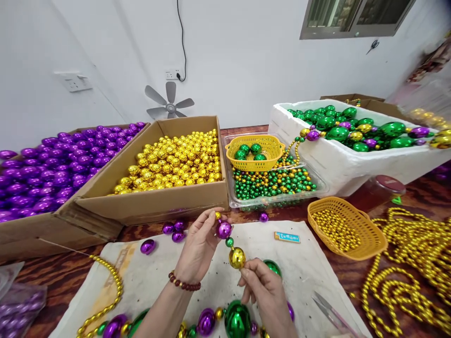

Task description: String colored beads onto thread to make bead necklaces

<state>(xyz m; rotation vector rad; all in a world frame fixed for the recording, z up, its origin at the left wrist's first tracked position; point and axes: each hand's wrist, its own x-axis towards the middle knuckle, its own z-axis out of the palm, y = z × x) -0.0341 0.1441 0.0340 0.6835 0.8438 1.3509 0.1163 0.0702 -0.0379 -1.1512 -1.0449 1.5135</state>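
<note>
My left hand (201,244), with a dark bead bracelet at its wrist, pinches the upper end of a short bead string by a small gold bead (218,215). Below it hang a purple ball (224,230), a small green bead (229,242) and a larger gold ball (237,257). The fingers of my right hand (262,284) are closed at the lower right of that gold ball. A longer strand with a large green ball (237,319) and a purple ball (206,321) lies below, partly hidden by my arms.
Boxes of purple balls (70,164) and gold balls (176,162) stand behind left. A bead tray (243,203), a white foam box (348,164) and an orange basket (369,241) are right of centre. Scissors (331,312) and gold bead strands (416,263) lie right; loose purple balls (148,246) sit left.
</note>
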